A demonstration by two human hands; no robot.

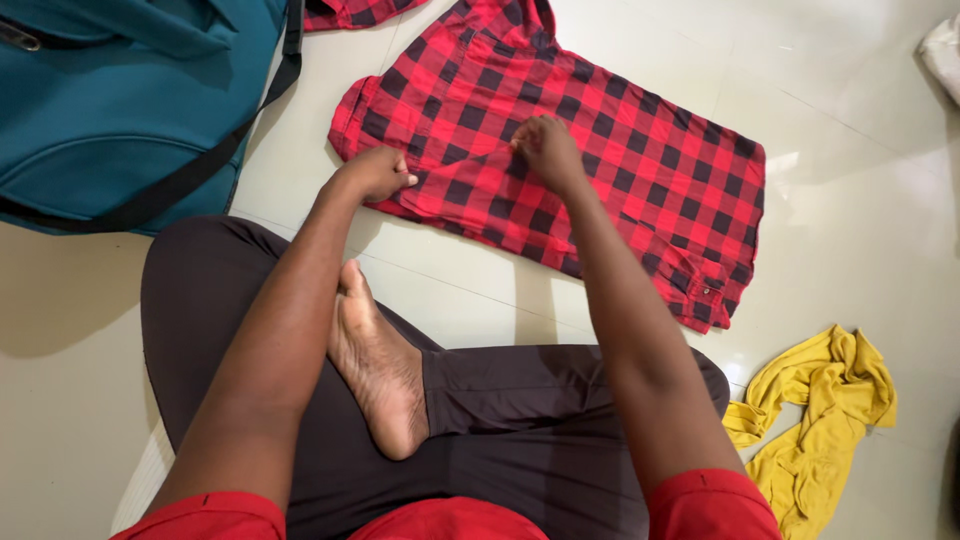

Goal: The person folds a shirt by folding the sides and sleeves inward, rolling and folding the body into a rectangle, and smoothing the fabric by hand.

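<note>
where the pale floor (860, 230) filled most of the view, a teal bag (120, 110) sat at the far left with a black strap across it. next in size, a red and black checked shirt (640, 170) lay flat on the floor in front of the seated person, partly folded, its collar end pointing away and a cuffed sleeve end at the near right. a crumpled yellow cloth (815, 420) lay well apart at the right, and a scrap of white cloth (945, 50) showed at the top right corner. the left hand (378, 172) was closed, pinching the shirt's near left edge between thumb and fingers. the right hand (545, 148) was also curled shut, gripping a bit of cloth near the middle of the shirt. as i judged it, the fold could go crooked from here: the two grips sat at uneven heights, so a pull might drag the cloth askew or bunch it. the smooth floor might also let the whole shirt slide toward the knees.
</note>
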